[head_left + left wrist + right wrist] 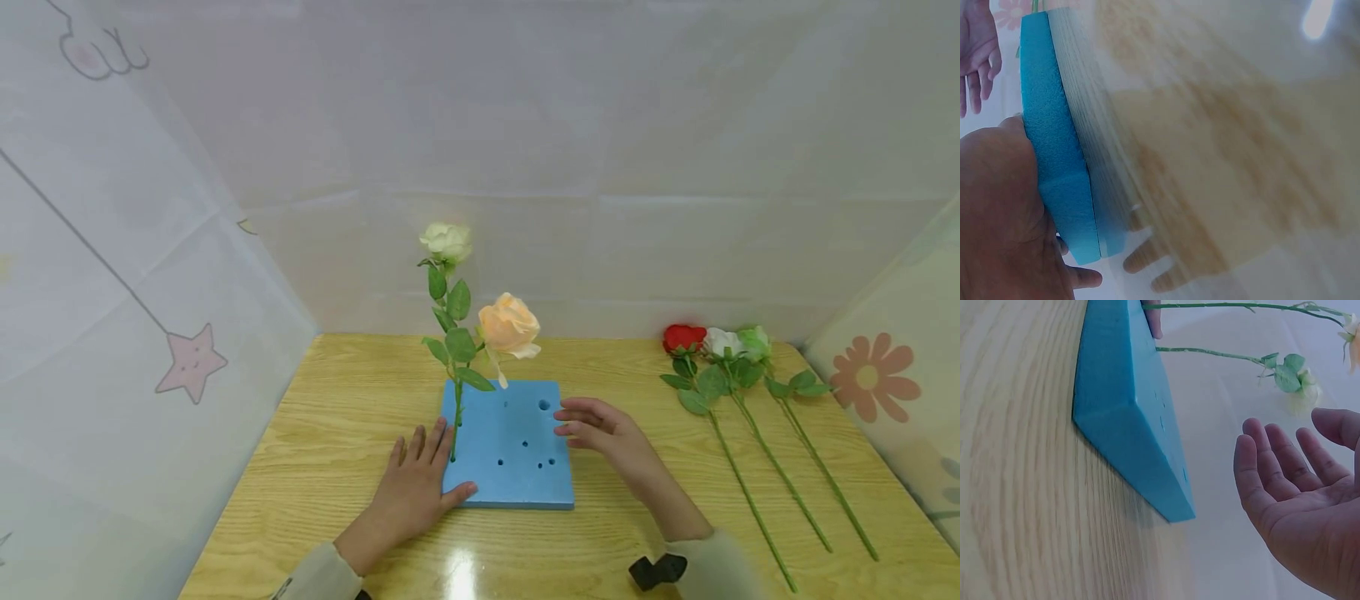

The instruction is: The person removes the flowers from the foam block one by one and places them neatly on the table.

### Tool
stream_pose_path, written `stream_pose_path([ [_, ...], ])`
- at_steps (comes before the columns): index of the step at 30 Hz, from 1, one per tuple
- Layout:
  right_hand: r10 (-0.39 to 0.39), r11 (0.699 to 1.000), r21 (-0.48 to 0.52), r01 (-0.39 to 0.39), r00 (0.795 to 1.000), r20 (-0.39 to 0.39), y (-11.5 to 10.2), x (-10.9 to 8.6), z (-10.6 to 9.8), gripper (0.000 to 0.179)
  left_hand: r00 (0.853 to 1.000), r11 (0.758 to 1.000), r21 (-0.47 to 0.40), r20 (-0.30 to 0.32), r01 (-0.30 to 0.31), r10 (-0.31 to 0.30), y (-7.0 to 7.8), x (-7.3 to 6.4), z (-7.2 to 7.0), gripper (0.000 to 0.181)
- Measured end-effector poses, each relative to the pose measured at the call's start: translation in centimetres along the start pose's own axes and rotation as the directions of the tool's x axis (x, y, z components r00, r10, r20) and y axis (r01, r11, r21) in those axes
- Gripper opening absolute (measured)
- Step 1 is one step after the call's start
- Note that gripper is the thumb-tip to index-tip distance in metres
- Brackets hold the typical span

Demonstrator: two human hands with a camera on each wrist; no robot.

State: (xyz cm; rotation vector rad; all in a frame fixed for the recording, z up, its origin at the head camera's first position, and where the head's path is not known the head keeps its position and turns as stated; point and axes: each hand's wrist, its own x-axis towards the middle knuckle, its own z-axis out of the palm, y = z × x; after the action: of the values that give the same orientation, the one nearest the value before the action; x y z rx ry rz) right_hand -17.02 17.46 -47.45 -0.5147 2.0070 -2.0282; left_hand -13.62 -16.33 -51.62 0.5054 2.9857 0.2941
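Observation:
A blue foam block (517, 492) with several holes lies on the table. In holes along its left side stand two artificial roses, a cream one (447, 242) and a peach one (508, 325), both upright with green stems. My left hand (411, 487) rests at the block's left edge, fingers straight and spread, the thumb over the front left corner. Beside the right edge, above the table, is my right hand (600, 429). Its fingers are loosely bent and nothing is between them, as the right wrist view also shows of this hand (1310, 494).
On the right side of the wooden table (337, 400) lie a red rose (684, 337), a white rose (722, 342) and a green rose (755, 342), stems toward the front. Pale cloth walls (480, 125) enclose the table at the back and sides.

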Motion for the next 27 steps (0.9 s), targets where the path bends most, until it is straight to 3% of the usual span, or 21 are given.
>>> stream_pose_path([
  [20, -0.019, 0.999, 0.036, 0.017, 0.999, 0.038, 0.7, 2.9, 4.9, 0.044, 1.0, 1.0, 0.01, -0.02, 0.003, -0.003, -0.1, 0.1, 0.4, 0.095],
  [27, 0.007, 1.0, 0.029, -0.008, 1.0, 0.024, 0.8, 3.6, 6.1, 0.049, 1.0, 1.0, 0.016, -0.026, -0.002, 0.002, -0.1, 0.1, 0.3, 0.096],
])
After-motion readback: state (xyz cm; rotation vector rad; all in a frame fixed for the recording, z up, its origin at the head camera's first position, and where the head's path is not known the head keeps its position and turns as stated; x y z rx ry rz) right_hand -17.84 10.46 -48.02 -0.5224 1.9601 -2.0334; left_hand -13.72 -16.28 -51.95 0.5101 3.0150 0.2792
